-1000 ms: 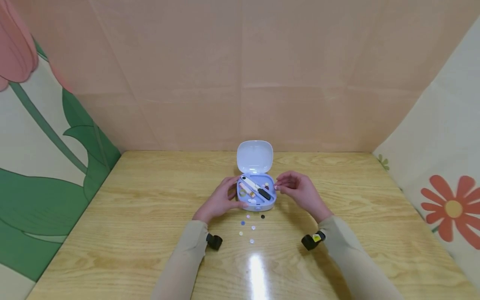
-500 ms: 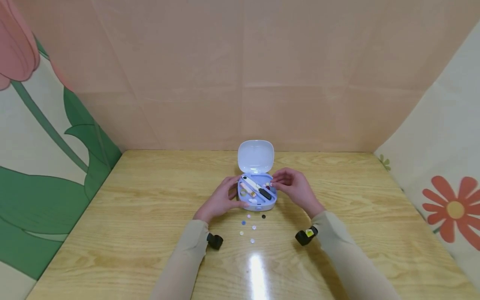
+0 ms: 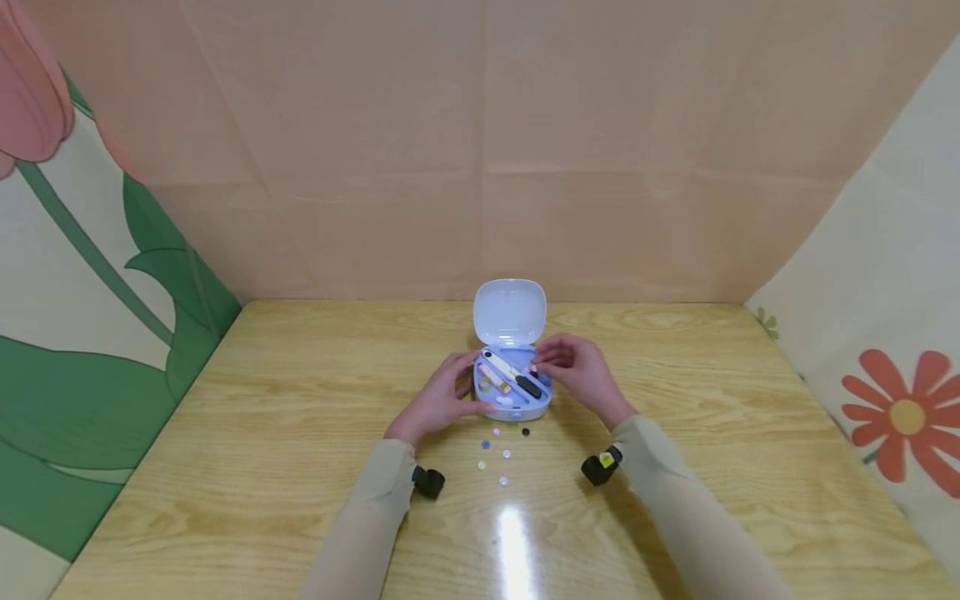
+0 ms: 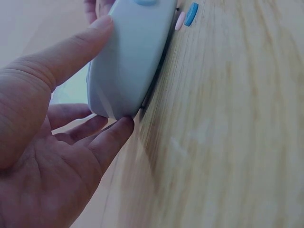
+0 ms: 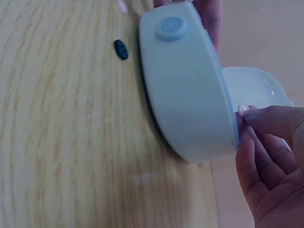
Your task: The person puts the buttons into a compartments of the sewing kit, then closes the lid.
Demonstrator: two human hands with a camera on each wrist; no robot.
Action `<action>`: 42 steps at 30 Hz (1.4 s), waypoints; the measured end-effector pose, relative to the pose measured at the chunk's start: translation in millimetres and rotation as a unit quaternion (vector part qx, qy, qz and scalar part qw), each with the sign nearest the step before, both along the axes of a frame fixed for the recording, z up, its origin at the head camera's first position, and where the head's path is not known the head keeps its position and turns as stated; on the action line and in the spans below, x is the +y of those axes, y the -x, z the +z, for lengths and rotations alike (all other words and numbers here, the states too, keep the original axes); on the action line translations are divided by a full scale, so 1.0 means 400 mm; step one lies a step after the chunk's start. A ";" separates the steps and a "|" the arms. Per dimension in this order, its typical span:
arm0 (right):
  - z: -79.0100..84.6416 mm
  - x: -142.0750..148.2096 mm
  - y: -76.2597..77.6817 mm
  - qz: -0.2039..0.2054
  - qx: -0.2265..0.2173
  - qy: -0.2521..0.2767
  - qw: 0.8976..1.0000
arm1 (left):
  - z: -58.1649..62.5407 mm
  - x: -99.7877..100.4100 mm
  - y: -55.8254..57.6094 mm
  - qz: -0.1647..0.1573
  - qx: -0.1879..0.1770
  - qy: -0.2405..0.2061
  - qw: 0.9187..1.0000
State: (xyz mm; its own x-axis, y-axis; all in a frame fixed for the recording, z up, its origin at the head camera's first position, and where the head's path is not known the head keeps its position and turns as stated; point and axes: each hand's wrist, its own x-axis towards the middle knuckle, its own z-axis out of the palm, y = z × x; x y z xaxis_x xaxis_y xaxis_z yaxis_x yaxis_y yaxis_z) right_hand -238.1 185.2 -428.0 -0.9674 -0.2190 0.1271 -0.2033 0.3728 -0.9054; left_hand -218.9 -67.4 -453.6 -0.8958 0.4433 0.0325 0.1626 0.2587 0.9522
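Observation:
A pale blue sewing box stands on the table with its lid raised. My left hand grips the box's left side, thumb on the front wall and fingers around the corner, as the left wrist view shows. Over the right compartment, my right hand pinches a small pale button between thumb and fingers. A long white-and-black tool lies diagonally across the tray. Beside it are a pinkish strip with an orange end and a white piece. Other small buttons in the right compartment are partly hidden by my right fingers.
In front of the box lie several loose buttons: a black button, a blue button, a yellowish button, plus pink and white ones. The wooden table meets a plain backdrop behind and flowered cloths at both sides.
My right hand has moved left from the box's right edge to over the right compartment, still pinching the button. My left hand stays on the box.

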 end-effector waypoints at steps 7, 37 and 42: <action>-0.008 -0.008 0.002 0.005 0.022 -0.005 1.000 | -0.003 0.000 0.001 -0.001 0.001 0.001 1.000; -0.010 -0.006 -0.006 0.001 0.002 -0.017 1.000 | -0.006 0.001 0.000 0.003 0.006 0.009 1.000; -0.007 0.000 -0.010 0.007 -0.006 -0.024 1.000 | -0.002 0.001 -0.003 0.005 0.007 0.012 1.000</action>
State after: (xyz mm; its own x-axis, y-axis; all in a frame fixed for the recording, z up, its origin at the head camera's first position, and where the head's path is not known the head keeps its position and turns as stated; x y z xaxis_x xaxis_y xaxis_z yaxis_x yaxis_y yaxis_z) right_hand -234.2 185.3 -430.9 -0.9656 -0.2380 0.1045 -0.1980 0.4132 -0.8888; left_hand -217.8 -66.9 -454.5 -0.9001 0.4344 0.0337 0.1723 0.2839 0.9433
